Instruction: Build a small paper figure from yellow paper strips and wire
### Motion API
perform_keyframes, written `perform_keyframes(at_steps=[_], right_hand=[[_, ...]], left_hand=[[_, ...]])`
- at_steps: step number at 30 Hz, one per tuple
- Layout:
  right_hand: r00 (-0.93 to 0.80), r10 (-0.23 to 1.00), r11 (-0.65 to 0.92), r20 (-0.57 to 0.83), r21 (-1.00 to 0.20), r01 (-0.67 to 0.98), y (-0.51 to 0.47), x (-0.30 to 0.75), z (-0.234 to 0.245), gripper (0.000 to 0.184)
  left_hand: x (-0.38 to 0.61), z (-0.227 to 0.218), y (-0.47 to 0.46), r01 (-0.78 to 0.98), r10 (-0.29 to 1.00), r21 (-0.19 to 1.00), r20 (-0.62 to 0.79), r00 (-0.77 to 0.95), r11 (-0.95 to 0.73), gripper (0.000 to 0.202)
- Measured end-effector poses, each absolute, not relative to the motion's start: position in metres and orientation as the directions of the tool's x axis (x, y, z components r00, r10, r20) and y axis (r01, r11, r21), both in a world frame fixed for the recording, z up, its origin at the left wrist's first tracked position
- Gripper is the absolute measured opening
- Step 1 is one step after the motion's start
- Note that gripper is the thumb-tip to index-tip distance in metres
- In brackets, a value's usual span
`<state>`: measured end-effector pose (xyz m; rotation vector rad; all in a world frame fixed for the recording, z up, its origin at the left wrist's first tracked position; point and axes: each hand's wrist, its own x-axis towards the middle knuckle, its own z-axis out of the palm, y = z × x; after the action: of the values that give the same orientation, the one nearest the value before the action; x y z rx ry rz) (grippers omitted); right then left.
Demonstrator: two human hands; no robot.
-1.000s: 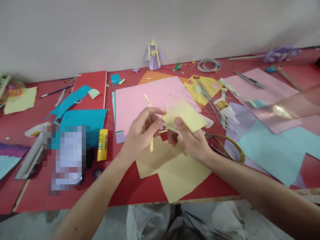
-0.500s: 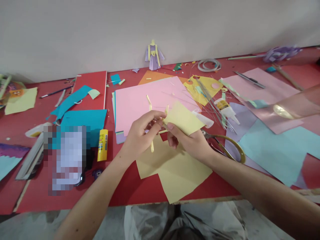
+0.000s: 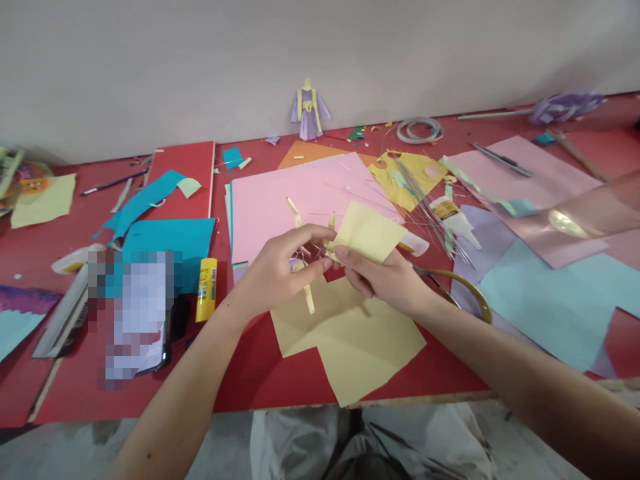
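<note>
My left hand (image 3: 280,270) is closed in a pinch on a thin yellow paper strip (image 3: 309,298) that hangs down below its fingers, with thin wire beside it. My right hand (image 3: 387,279) is closed on a small yellow paper piece (image 3: 369,233), held up just above the red table (image 3: 260,380). Both hands meet fingertip to fingertip over a larger yellow sheet (image 3: 350,340). Scissors (image 3: 460,293) with gold handles lie right behind my right hand.
A pink sheet stack (image 3: 280,200), blue papers (image 3: 165,237), a yellow glue stick (image 3: 207,289), a glue bottle (image 3: 453,217), thin wires (image 3: 425,200) and a paper doll (image 3: 310,110) by the wall lie about. Another person's arm (image 3: 595,207) reaches in at the right. A blurred patch sits at left.
Both hands have sunk slightly toward the table and drawn closer together. The yellow piece has tilted and the hanging strip has swung a little to the right.
</note>
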<state>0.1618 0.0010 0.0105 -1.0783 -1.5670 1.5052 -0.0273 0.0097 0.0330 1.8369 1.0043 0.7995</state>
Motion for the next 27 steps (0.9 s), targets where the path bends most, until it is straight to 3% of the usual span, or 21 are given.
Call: perform_keyframes(at_steps=[8,15,20,27], right_hand=[[-0.437,0.898,0.01,-0.054,-0.99,0.143,0.0029,0.163,0.0133,0.042],[-0.477,0.877,0.026,-0.056,-0.986,0.162,0.0041,0.1648,0.0129,0.05],[-0.516,0.847,-0.038,-0.13,-0.982,0.184,0.003,0.1665,0.0118,0.055],[-0.505,0.854,-0.066,-0.123,-0.989,0.129,0.0054,0.1645,0.0078,0.032]], left_hand=[[-0.0297,0.0291,0.0129,0.392,0.873,0.84,0.179,0.453,-0.376,0.019],[-0.029,0.0306,0.0132,0.382,0.891,0.857,0.172,0.421,-0.346,0.014],[-0.0278,0.0294,0.0121,0.312,0.908,0.902,0.168,0.384,-0.299,0.007],[-0.0267,0.0298,0.0118,0.378,0.899,0.864,0.172,0.403,-0.334,0.008]])
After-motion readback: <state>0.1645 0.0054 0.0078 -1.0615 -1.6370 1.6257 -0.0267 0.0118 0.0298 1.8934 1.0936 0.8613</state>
